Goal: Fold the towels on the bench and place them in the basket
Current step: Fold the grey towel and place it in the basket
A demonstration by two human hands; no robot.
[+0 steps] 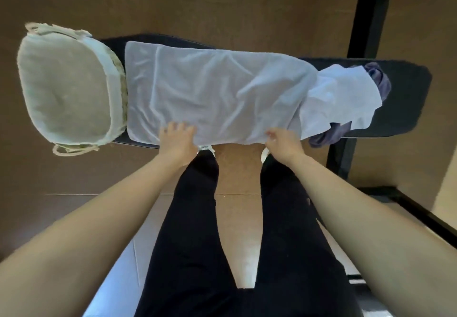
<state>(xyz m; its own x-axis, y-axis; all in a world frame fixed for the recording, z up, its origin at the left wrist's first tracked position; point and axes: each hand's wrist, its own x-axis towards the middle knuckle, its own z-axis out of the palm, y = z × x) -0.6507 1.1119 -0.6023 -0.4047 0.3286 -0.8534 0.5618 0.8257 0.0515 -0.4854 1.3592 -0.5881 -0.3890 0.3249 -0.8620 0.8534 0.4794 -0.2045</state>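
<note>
The large pale-white rectangular cloth towel (212,91) looks light, soft and limp, so it should sag and crease wherever it is not supported; it will not hold a shape by itself. I judge the best hold is a pinch at the near long edge or its corners, lifting both sides together so the fold lands even.

It lies spread nearly flat along the dark padded bench (400,108), reaching away from the fingertips to the far side, with shallow wrinkles across its middle and its near edge hanging just over the bench front.

The left hand (176,141) rests on that near edge with fingers (174,127) spread and lying flat on the cloth; it appears to press rather than grasp. The right hand (284,143) has its fingers (272,134) curled closed on the near edge, seemingly pinching a bit of the cloth, though the blur makes the grip hard to confirm.

Beyond the right hand, a smaller crumpled white cloth (343,99) lies over a bunched purple-grey cloth (380,79).

Beyond the left hand, touching the towel's end, sits the round woven basket with a pale fabric liner (66,86), which holds nothing visible.
</note>
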